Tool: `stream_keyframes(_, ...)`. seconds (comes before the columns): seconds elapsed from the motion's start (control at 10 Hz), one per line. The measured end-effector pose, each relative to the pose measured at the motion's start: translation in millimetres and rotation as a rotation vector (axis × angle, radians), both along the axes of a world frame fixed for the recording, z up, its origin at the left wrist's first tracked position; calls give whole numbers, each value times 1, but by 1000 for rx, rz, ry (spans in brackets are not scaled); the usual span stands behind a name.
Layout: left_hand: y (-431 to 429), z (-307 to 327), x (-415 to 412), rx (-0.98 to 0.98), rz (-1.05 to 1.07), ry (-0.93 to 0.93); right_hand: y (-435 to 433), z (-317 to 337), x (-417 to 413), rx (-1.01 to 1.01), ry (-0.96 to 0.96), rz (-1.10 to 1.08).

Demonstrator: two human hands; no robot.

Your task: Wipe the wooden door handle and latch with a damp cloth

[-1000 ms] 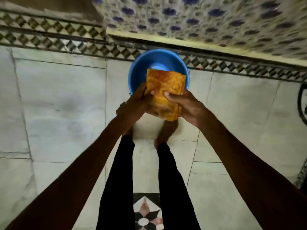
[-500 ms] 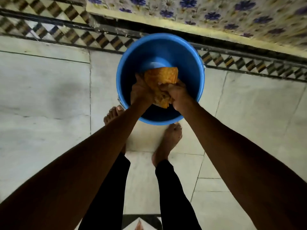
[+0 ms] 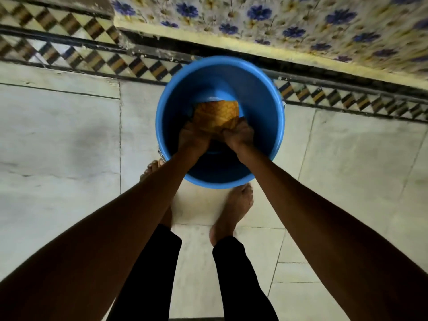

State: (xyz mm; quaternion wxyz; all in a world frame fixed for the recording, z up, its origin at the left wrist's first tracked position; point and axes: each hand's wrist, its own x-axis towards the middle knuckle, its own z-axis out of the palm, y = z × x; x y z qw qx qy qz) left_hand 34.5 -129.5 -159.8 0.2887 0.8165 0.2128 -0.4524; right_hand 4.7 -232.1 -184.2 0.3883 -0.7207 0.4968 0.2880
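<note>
Head view, centre of frame: our left hand and right hand both grip a bunched orange patterned cloth inside a round blue plastic bucket. We should probably wring firmly, leaving it merely damp. No door handle visible.

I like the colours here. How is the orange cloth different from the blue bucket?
The orange cloth is soft and bunched up with a criss-cross pattern; the blue bucket is smooth, plain and round. The cloth is far smaller and sits down inside the bucket. The cloth is gripped by the left hand and right hand; the bucket stands by itself on the floor. Both are one bright colour.
</note>
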Motion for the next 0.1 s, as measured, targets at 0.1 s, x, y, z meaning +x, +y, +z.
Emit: stream_keyframes(0.1,10,29,-8,-19,-45,-130,-4,31,-7,27,-6,10)
